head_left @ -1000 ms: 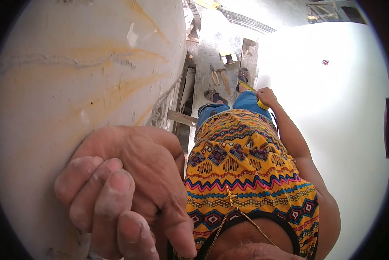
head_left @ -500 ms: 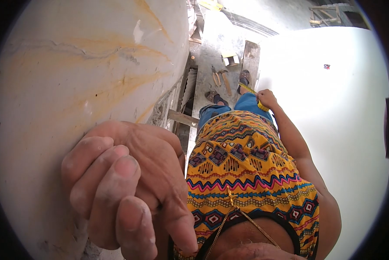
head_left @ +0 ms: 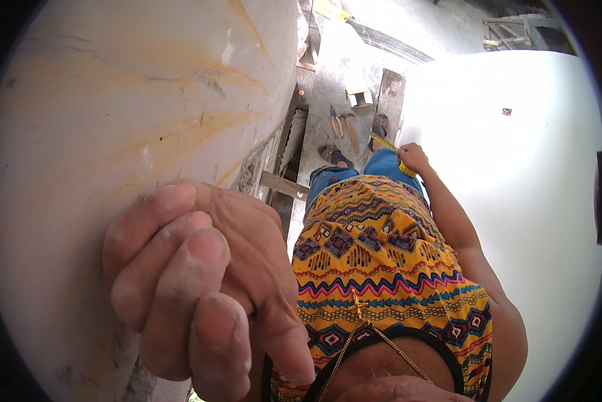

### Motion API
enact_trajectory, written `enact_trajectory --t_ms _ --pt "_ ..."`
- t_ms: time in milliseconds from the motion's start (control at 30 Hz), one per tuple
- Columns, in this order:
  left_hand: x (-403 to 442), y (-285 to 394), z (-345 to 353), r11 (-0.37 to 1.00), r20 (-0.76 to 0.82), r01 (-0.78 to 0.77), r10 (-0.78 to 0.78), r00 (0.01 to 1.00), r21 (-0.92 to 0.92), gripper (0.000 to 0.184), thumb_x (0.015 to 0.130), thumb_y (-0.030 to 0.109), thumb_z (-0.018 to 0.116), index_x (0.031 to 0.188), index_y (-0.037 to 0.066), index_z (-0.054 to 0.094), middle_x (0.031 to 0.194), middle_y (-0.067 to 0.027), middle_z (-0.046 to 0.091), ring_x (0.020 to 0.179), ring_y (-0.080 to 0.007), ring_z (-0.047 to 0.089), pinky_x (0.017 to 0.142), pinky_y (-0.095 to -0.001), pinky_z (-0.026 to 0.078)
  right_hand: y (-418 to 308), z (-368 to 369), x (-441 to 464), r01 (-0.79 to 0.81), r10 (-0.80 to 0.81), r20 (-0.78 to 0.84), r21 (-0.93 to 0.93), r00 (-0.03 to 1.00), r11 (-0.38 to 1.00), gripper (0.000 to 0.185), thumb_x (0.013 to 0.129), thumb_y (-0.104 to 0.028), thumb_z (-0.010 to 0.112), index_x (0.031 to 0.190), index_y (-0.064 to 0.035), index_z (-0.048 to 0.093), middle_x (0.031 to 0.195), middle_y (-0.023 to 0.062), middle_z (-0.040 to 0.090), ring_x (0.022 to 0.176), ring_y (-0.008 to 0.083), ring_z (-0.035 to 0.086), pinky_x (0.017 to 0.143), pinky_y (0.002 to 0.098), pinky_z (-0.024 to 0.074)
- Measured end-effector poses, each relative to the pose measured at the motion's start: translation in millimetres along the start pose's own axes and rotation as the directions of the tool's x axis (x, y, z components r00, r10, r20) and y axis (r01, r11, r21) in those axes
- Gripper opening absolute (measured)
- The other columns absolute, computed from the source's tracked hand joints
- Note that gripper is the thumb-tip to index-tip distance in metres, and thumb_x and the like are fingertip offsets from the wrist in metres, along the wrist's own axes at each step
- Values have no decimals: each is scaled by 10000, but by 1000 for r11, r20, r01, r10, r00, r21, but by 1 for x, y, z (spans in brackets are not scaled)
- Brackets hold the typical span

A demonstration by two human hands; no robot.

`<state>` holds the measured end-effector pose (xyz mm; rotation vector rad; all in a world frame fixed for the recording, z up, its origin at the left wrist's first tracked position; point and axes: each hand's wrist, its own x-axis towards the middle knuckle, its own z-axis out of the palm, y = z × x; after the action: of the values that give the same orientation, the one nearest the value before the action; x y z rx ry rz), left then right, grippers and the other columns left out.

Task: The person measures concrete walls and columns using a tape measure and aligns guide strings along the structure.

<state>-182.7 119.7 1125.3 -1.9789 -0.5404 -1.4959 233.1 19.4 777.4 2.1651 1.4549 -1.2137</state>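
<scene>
My left hand (head_left: 200,281) is large and close to the camera at lower left. Its fingers are curled in, dusted with pale powder, and the thumb stands apart from them. Nothing shows in it. Behind it is a big pale slab-like surface (head_left: 113,134) with orange streaks; whether the hand touches it I cannot tell. Lower down by my thigh, my right hand (head_left: 414,157) is closed round a yellow tape measure (head_left: 406,169). A short length of its blade (head_left: 383,141) sticks out towards my foot.
Pliers (head_left: 336,124) and a hammer (head_left: 351,132) lie on the grey plank (head_left: 321,80) by my feet, near a small box (head_left: 359,98). A wooden board (head_left: 389,100) runs alongside. To the right is a large white smooth surface (head_left: 515,201). A gap with wooden framing (head_left: 282,183) lies left.
My left hand has shifted slightly to the right in view. The surroundings have slid a little down as the camera moved. My right hand keeps its hold on the tape measure.
</scene>
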Motion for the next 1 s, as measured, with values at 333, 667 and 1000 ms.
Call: enact_trajectory --t_ms 333,667,1000 --pt "-4 1 2 999 -34 40 -40 999 -11 762 910 631 134 952 -53 467 745 -151 498 501 -159 464 323 -269 430 -7 -4 -4 10 -10 6 -8 1000 1000 281 807 -335 563 715 -112 708 734 148 659 734 309 637 704 406 484" --pt "-10 -1 1 995 -76 93 -96 992 -38 779 905 642 211 923 -77 509 725 -163 533 504 -195 463 384 -290 404 -5 -6 -2 67 -68 -4 -74 998 995 259 787 -318 561 729 -116 713 794 169 662 790 341 640 742 428 492" --pt "-35 -6 -14 978 -29 116 -113 993 176 820 887 669 265 863 -92 570 692 -169 556 525 -221 514 417 -309 436 -21 -14 25 187 -184 33 -147 982 971 287 782 -343 567 767 -96 712 798 186 659 800 357 636 760 438 493"
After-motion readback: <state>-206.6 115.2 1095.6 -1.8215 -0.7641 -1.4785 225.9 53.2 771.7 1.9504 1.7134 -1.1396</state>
